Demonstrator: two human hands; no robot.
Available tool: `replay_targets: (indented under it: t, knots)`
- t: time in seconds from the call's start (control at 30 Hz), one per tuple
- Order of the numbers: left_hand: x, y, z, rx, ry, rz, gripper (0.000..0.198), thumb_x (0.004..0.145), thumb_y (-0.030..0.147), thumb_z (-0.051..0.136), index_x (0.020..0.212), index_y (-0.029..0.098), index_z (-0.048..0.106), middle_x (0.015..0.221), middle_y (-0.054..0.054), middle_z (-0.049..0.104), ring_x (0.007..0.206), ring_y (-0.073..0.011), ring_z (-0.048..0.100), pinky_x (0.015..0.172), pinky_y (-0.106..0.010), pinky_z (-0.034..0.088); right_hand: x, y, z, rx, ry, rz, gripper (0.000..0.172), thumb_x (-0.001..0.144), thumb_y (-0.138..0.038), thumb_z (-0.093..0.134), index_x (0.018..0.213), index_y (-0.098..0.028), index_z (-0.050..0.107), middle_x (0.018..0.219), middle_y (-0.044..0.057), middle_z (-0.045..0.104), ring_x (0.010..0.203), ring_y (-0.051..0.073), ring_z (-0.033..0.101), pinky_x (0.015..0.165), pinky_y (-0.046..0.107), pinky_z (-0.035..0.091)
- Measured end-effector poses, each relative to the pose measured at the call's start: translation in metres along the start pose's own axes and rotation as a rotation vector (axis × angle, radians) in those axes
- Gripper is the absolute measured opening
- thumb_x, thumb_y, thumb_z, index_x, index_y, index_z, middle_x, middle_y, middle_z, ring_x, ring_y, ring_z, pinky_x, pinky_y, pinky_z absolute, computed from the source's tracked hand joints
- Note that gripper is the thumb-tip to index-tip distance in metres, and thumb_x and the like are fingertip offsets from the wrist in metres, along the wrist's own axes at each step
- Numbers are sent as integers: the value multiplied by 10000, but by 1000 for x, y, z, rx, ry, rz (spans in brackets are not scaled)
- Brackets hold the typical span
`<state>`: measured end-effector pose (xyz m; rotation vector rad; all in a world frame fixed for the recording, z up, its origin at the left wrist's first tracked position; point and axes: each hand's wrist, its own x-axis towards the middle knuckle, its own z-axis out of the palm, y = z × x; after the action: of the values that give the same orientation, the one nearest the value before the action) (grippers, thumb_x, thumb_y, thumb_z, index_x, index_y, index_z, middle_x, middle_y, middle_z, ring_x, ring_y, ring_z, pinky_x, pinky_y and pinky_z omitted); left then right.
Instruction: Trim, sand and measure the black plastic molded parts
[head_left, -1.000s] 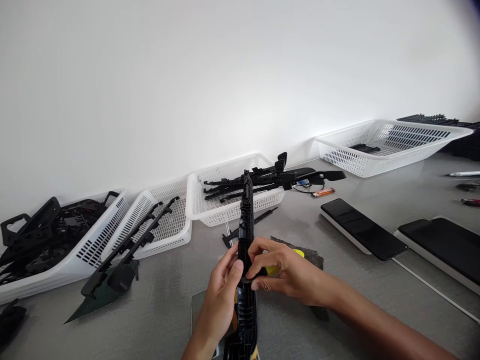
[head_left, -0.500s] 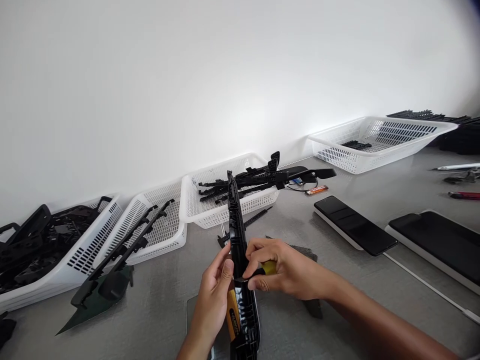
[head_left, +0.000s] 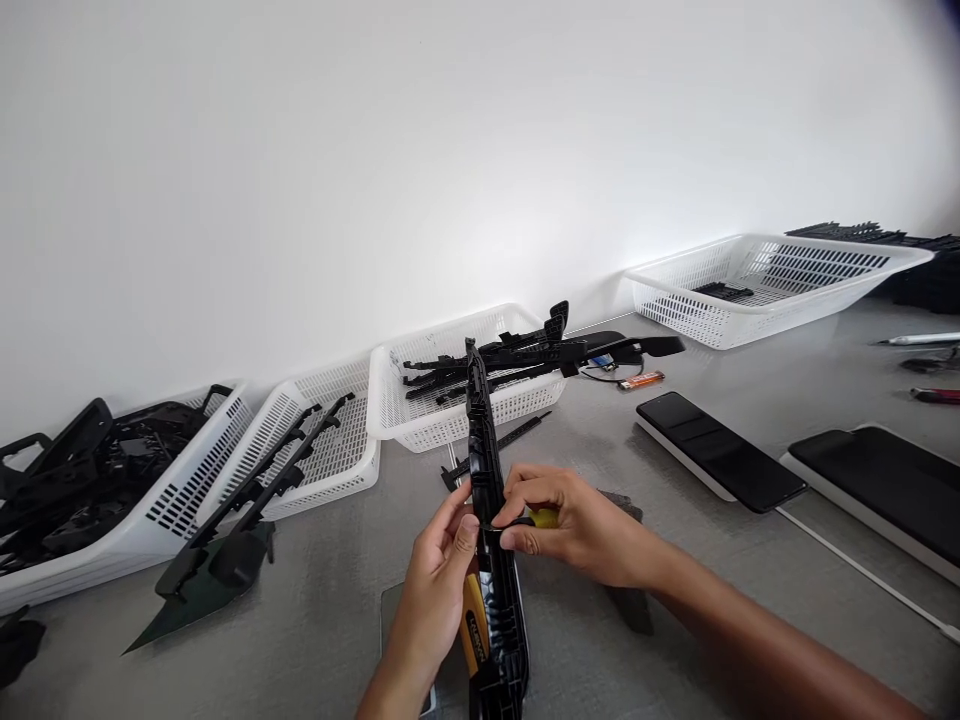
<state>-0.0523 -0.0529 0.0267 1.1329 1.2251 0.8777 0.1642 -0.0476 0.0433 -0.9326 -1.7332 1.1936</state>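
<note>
A long black plastic trim part [head_left: 486,470] stands on edge in front of me, ribbed along its length, its far end reaching over the middle basket. My left hand [head_left: 442,570] grips it from the left, thumb near its upper edge. My right hand [head_left: 559,520] is closed around a small tool with a yellow-green and black handle [head_left: 541,518]. The tool's thin dark end lies across the part's edge, close to my left thumb. Beneath the part, partly hidden, is a yellow object with black lettering [head_left: 474,625].
White baskets with black parts stand along the wall: left [head_left: 127,530], next to it [head_left: 330,450], middle [head_left: 420,430] and far right [head_left: 720,325]. Two black parts [head_left: 247,540] lean out at left. A phone [head_left: 720,450], a larger dark device [head_left: 885,490] and a caliper [head_left: 517,430] lie on the grey table.
My right hand has moved the tool a short way along the part's edge, away from me. The whole view has shifted slightly.
</note>
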Motion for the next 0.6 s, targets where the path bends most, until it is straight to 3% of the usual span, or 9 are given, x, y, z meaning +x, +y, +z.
replay_targets:
  t: [0.4,0.6]
  knots:
    - [0,-3,0,-48,10,7,827,859,750,755,1525,277,624,1573,-127,658,1492,-356,575,1217,-454,488,-1,-2,1,-20,-9,-15,200,976,-420,792,951,-224,826,953,3,652,789,118,587,712,258,429]
    - [2,-6,-2,-48,46,-35,811,858,744,760,1534,318,622,1578,-107,654,1485,-359,580,1203,-451,499,-1,-5,1,-51,-37,6,90,956,-322,820,957,-233,839,946,-4,656,787,117,587,727,259,438]
